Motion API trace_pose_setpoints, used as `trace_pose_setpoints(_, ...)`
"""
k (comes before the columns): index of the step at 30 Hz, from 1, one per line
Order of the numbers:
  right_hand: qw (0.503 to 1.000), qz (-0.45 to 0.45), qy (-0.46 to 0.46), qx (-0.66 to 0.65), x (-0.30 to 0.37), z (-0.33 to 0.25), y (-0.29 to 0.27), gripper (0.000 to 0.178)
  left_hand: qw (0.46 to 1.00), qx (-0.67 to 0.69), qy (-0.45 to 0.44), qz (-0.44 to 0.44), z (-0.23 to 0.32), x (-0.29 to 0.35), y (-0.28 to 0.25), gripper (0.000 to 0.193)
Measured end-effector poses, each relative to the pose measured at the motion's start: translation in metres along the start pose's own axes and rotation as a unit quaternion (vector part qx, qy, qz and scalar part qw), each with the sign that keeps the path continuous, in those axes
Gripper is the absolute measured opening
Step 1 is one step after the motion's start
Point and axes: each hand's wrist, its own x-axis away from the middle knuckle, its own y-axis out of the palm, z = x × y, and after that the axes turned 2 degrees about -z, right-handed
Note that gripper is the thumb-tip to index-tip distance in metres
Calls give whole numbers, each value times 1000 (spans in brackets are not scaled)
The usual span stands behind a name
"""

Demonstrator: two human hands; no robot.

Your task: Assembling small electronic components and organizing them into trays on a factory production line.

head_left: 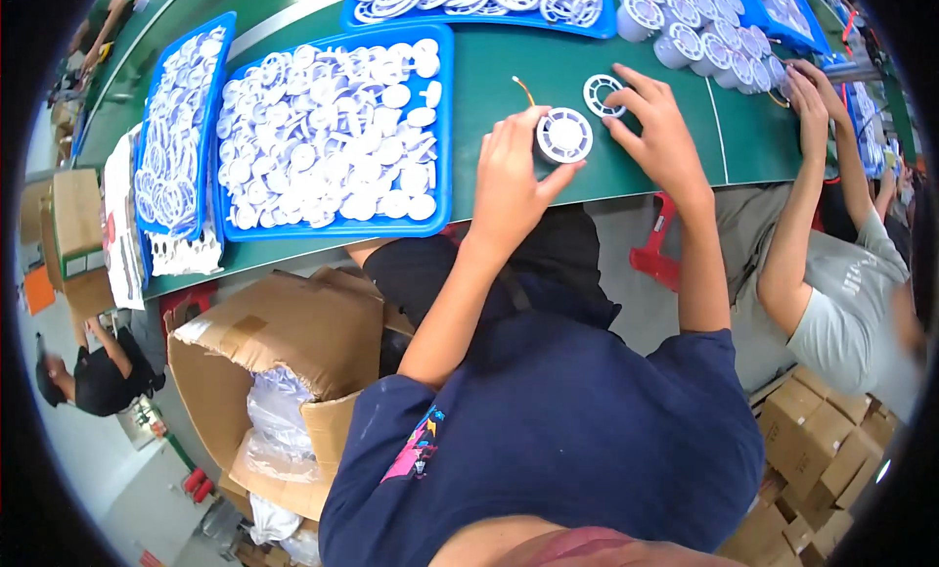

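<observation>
Near the table's front edge, my left hand (509,181) is closed round a white cylindrical housing (564,135) with a slotted, spoked round top, which faces up. A short thin yellowish wire (526,91) sticks out behind it, beside my fingertips. Just to the right, my right hand (660,136) grips a white spoked plastic ring (591,93) by its rim, thumb below and fingers above. The ring and the housing are apart, with a small gap between them. The underside of the housing is hidden.
On the green table (489,68), a blue tray (447,127) holds white stemmed discs. Another blue tray (227,53) and a blue bin (606,24) hold white rings. Several white housings (677,46) stand back right. A co-worker's hands (812,102) are at right. An open cardboard box (293,322) stands below left.
</observation>
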Motion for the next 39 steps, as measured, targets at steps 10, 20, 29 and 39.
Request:
trace_pose_setpoints(10, 981, 152, 20, -117, 10, -75, 2, 63, 991, -62, -70, 91, 26, 4, 33, 61)
trace_pose_setpoints(20, 984, 114, 26, -131, 18, -75, 16, 58, 991, -42, -57, 110, 22, 8, 36, 59)
trace_pose_setpoints(29, 986, 99, -12, -134, 15, -69, 10, 55, 994, -35, -42, 93, 19, 9, 32, 61)
trace_pose_setpoints(39, 986, 82, 10, -147, 16, -71, 9, 55, 994, -57, -46, 77, 19, 11, 33, 65)
